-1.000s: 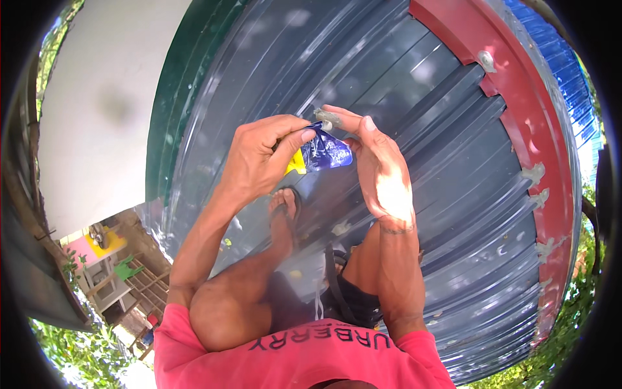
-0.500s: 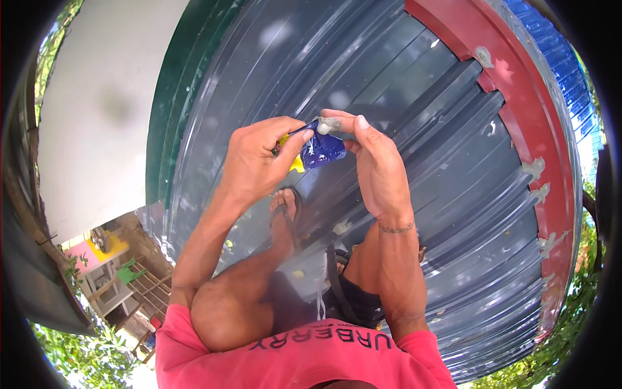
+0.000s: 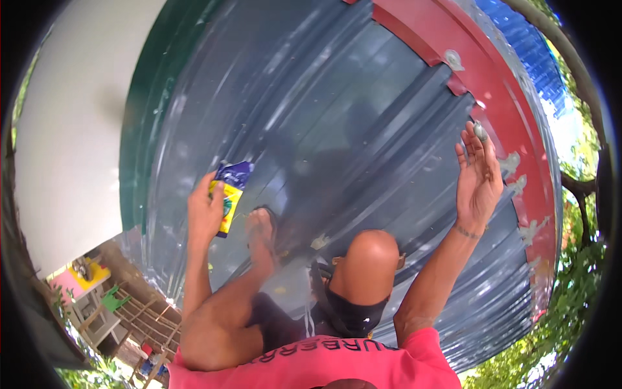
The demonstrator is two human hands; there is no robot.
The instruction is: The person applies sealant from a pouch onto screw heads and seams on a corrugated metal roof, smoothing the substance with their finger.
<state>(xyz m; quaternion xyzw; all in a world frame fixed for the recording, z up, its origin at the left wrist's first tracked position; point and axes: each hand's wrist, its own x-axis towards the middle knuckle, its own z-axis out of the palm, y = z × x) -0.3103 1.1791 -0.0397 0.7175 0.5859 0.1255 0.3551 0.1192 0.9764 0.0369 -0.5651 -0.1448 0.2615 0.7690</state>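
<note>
My left hand grips a blue and yellow packet by its side, over the dark grey corrugated metal roof. My right hand is stretched out to the right, palm showing and fingers extended. A dab of grey paste sits on a fingertip of that hand. The fingertips are close to the red metal flashing along the roof's right edge; whether they touch it I cannot tell. Grey paste patches stick to the joint between flashing and roof, several of them in a row.
My foot in a flip-flop and my bent knee rest over the roof. A dark green trim and a white panel border the left. Tree branches hang at the right. Below left, a wooden frame lies lower down.
My hands have come apart. The left has drawn back left with the packet, while the right has reached out toward the red flashing, carrying grey paste on a fingertip. The view has shifted slightly.
</note>
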